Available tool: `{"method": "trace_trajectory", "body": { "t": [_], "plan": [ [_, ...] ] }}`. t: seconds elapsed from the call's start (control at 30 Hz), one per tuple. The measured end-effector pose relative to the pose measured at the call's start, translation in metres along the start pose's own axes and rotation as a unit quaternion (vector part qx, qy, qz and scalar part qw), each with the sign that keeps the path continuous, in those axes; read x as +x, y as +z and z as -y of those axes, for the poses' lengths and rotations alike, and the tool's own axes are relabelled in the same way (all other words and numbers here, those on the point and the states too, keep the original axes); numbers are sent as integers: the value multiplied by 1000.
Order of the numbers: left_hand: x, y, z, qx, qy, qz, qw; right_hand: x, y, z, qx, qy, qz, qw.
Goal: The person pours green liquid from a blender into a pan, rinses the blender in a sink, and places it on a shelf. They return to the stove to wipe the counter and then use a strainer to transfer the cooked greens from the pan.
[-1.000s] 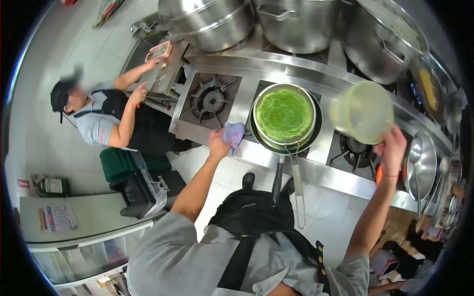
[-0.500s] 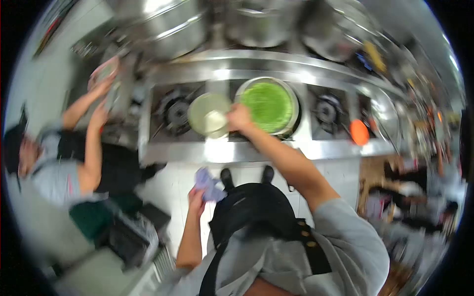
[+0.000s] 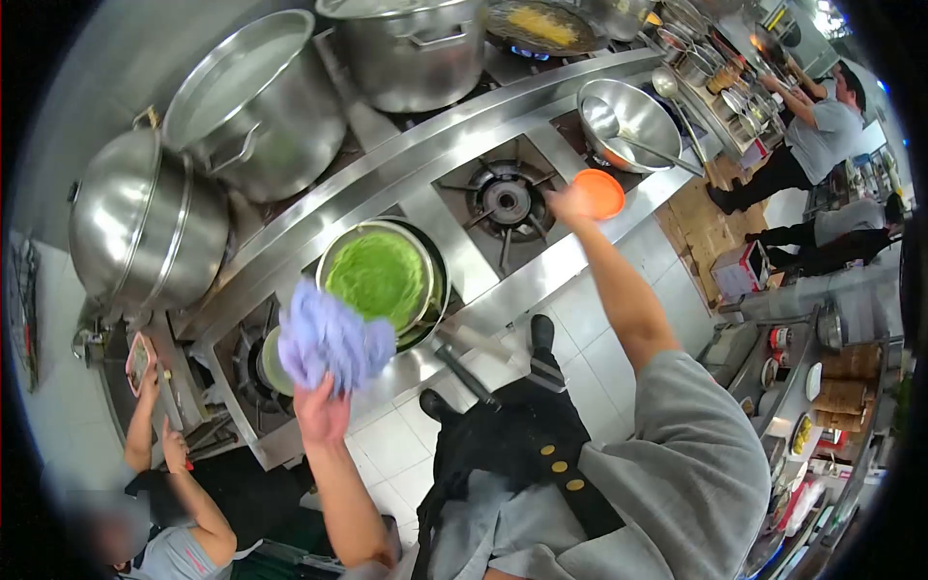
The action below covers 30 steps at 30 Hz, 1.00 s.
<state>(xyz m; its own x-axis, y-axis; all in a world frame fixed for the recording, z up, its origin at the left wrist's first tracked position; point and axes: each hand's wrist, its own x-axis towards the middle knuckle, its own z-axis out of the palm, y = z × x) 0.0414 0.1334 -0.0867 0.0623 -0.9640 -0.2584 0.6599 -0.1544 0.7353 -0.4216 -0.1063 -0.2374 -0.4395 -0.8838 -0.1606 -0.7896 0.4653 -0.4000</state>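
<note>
A crumpled lilac cloth (image 3: 333, 333) is bunched in my left hand (image 3: 322, 411), held up in front of the stove. Behind it, a pan (image 3: 428, 280) of bright green food (image 3: 377, 271) sits on a burner, its left edge overlapped by the cloth. A pale green container (image 3: 275, 362) on the left burner is partly hidden by the cloth. My right hand (image 3: 570, 203), slightly blurred, closes on the left rim of an orange bowl (image 3: 601, 193) near the stove's front edge.
A steel bowl (image 3: 643, 116) with a ladle (image 3: 601, 118) lies beyond the orange bowl. Large steel pots (image 3: 256, 126) line the back. A dark handle (image 3: 466, 375) juts from the stove toward me. A co-worker (image 3: 198, 541) works at left; others stand far right.
My right hand has left the pale green container and moved right to the orange bowl. My left hand has raised the cloth toward the stove. The view has turned.
</note>
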Motion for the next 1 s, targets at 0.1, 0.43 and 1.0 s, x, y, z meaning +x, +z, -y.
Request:
{"method": "trace_trajectory", "body": {
  "t": [0.1, 0.43, 1.0],
  "plan": [
    [112, 101, 37, 138, 25, 84, 986, 60, -6, -130, 46, 154, -56, 985],
    [433, 308, 340, 718, 196, 196, 638, 92, 14, -201, 237, 108, -1, 965],
    [413, 363, 451, 906, 85, 212, 357, -57, -120, -398, 516, 282, -31, 808]
  ]
}}
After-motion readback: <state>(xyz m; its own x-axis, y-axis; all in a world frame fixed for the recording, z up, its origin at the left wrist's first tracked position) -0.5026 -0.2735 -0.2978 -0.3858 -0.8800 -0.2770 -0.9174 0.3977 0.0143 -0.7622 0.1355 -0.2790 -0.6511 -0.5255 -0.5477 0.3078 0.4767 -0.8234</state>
